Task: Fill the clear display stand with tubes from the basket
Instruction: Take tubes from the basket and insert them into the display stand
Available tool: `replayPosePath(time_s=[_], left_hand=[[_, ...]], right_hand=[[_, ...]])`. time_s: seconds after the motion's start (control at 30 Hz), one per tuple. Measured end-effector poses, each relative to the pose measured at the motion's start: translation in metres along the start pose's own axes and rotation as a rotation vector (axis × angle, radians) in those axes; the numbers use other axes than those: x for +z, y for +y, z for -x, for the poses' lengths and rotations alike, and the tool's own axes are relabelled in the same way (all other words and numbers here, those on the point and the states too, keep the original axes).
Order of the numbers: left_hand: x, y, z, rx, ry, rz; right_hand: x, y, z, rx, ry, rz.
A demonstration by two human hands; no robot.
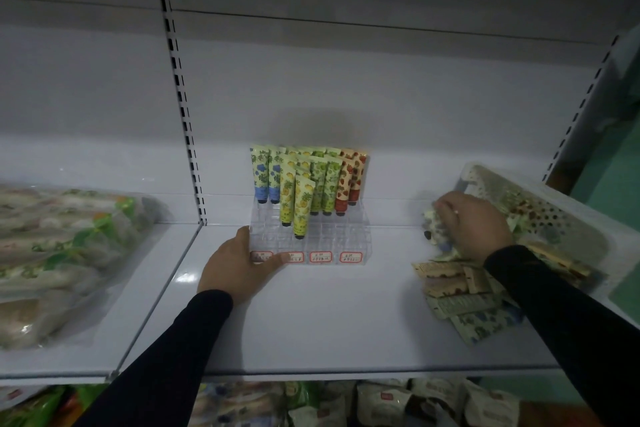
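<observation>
Clear display stand (332,236), unreadable red-bordered labels (321,256), left hand (239,265) spread, right hand (476,224) gripping tubes (437,229).

Stand (346,236) mid-shelf (tubes (304,184) in it), basket (554,204) right

The clear display stand (332,236) carries red-bordered white labels (350,257) along its front. In it, the tubes at left (262,177) are pale yellow with blue flowers, the middle tubes (301,204) yellow with pineapple print, the next tubes (325,187) green-patterned, the tubes at right (347,180) cream with red strawberries. The basket (540,204) at right of the frame is white and perforated. The shelf (329,315) is white, both sleeves (166,357) black
</observation>
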State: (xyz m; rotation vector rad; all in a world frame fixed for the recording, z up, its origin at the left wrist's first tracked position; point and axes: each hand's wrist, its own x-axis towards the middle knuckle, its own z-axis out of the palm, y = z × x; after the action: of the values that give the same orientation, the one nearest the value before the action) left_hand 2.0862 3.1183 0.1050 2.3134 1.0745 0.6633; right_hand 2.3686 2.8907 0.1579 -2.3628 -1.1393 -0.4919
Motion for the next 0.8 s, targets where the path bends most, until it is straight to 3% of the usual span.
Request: replayPosePath(time_s=[0.17,0.33,0.47,0.6,0.8], left_hand=[[0.000,-0.001,-0.001,-0.005,-0.004,-0.013],[0.001,-0.002,-0.001,-0.004,-0.002,-0.005],[0.001,-0.002,-0.002,-0.007,0.006,-0.001],[0.002,-0.002,-0.002,-0.006,0.012,0.002],[0.002,-0.001,-0.002,-0.001,0.016,0.002]], right_hand=[[-0.002,-0.005,0.000,0.194,-0.043,-0.300],[0.009,-0.005,0.003,0.244,-0.157,-0.457],[0.012,-0.016,0.002,0.104,-0.257,-0.211],[0.020,-0.026,0.000,0.087,-0.578,0.164],[0.025,-0.031,-0.002,0.092,-0.697,0.219]])
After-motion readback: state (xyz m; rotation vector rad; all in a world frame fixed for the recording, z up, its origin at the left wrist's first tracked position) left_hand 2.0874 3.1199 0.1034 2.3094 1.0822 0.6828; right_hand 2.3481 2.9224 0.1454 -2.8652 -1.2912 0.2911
